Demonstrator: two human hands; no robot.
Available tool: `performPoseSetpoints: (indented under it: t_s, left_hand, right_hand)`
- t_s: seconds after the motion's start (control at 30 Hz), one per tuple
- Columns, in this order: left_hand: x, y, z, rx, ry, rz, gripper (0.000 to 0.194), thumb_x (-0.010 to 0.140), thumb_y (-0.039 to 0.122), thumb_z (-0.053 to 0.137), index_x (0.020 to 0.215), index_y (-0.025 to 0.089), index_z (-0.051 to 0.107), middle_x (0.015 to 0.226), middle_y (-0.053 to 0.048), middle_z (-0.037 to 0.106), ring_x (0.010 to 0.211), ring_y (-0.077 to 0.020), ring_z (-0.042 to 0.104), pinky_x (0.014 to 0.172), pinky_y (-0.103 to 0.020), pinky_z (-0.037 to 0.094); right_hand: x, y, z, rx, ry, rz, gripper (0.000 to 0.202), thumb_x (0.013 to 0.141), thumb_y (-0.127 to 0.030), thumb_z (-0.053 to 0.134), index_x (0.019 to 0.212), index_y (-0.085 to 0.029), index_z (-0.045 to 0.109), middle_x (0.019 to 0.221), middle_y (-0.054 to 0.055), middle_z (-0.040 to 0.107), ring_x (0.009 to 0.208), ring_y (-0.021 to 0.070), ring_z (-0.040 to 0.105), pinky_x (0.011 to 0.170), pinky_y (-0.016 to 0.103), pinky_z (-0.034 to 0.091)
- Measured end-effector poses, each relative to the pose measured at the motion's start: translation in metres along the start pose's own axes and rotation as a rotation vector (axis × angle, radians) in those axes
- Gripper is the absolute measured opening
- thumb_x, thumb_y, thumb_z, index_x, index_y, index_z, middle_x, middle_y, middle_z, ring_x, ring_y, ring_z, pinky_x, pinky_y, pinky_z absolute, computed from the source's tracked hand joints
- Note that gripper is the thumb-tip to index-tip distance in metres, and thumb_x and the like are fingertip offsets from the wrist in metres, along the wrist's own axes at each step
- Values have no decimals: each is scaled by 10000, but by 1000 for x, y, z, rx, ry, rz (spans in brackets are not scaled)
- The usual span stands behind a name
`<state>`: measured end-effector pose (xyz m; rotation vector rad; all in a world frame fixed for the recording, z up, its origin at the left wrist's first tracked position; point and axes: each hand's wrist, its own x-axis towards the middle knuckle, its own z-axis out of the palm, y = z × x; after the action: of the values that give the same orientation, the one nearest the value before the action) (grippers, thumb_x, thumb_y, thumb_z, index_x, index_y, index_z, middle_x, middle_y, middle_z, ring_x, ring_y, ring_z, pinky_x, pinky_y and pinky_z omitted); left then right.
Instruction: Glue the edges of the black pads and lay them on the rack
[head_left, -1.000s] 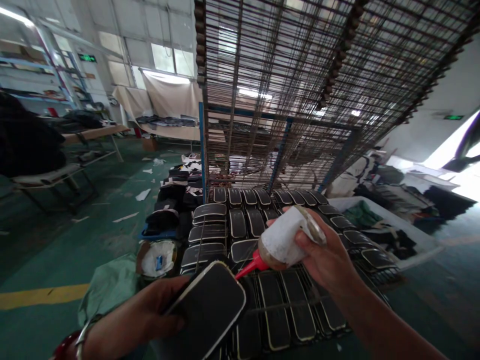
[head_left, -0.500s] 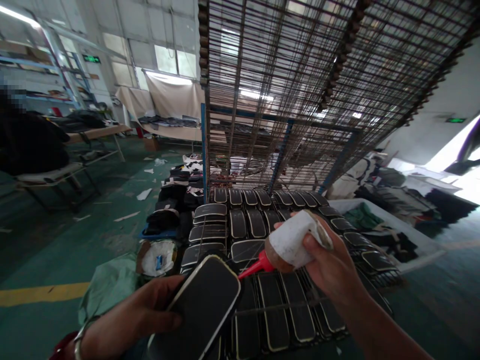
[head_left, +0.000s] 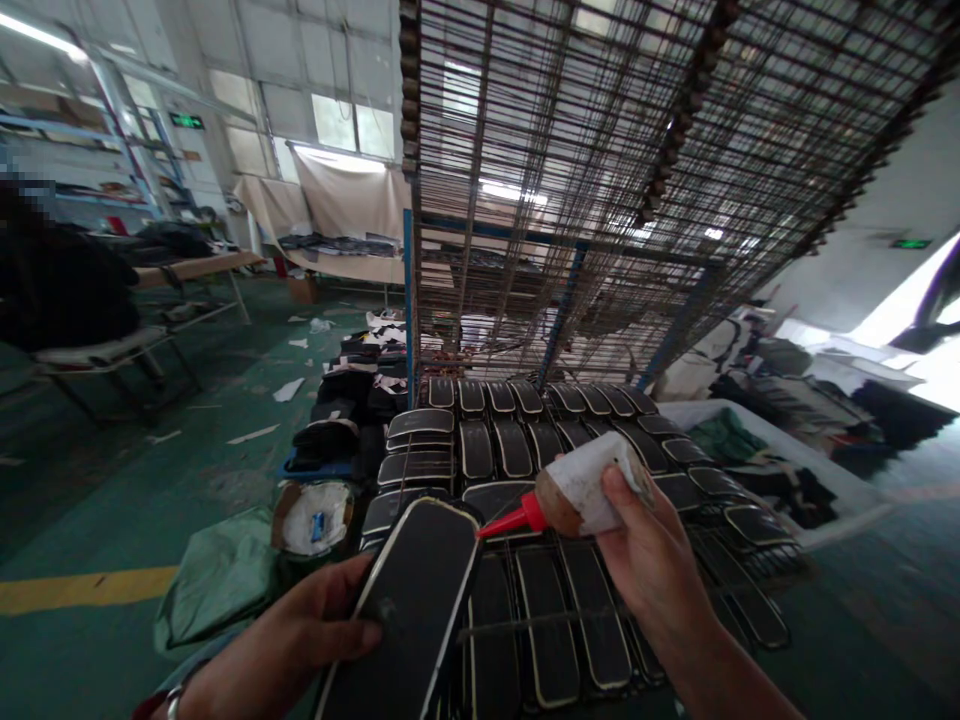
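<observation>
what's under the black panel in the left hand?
Under the held black panel, more black panels lie in rows on the wire rack. Whatever sits directly beneath it is covered.

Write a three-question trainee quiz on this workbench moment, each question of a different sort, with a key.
1. True or false: the right hand holds a white squeeze bottle with a red nozzle.
2. Multiple choice: what does the left hand grip? A) a pair of scissors B) a flat black piece with a pale edge C) a paintbrush
3. Fill in: the rows of black pieces lie on a ____ rack with blue posts.

Key: 1 true. 2 B. 3 wire. The nozzle points toward the upper end of the held piece; whether it touches cannot be told.
</observation>
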<state>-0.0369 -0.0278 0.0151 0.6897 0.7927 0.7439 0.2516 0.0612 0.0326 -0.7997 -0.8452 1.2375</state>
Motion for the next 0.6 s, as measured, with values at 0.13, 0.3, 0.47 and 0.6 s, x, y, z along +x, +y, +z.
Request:
performPoseSetpoints:
  t_s: [0.13, 0.3, 0.47, 0.6]
  left_hand:
    - [3, -5, 0, -72, 5, 12, 397, 811, 113, 627, 1184, 235, 684, 1020, -75, 772, 942, -268, 716, 888, -412, 507]
    - [6, -5, 3, -138, 19, 27, 370, 812, 67, 606, 1145, 198, 702, 1031, -88, 772, 963, -267, 714, 900, -413, 513]
    - [9, -6, 1, -172, 24, 43, 359, 821, 64, 602, 1141, 190, 704, 1027, -83, 776, 960, -265, 715, 897, -407, 520]
    - [12, -7, -2, -178, 43, 35, 352, 809, 63, 623, 1130, 180, 707, 1013, -89, 778, 928, -248, 721, 880, -382, 523]
  right_hand:
    - [-2, 4, -3, -5, -1, 11, 356, 761, -395, 825, 1043, -230, 684, 901, 40, 679, 831, 232, 622, 768, 350, 517]
    - [-9, 7, -4, -43, -9, 21, 352, 761, -413, 825, 1031, -232, 690, 881, 26, 663, 809, 207, 609, 710, 297, 508]
    - [-15, 13, -3, -47, 0, 49, 330, 741, -425, 841, 974, -236, 702, 851, 21, 656, 782, 193, 596, 706, 288, 508]
    - [-21, 19, -6, -47, -7, 95, 340, 754, -417, 833, 1019, -250, 701, 877, 29, 676, 799, 197, 611, 692, 279, 506]
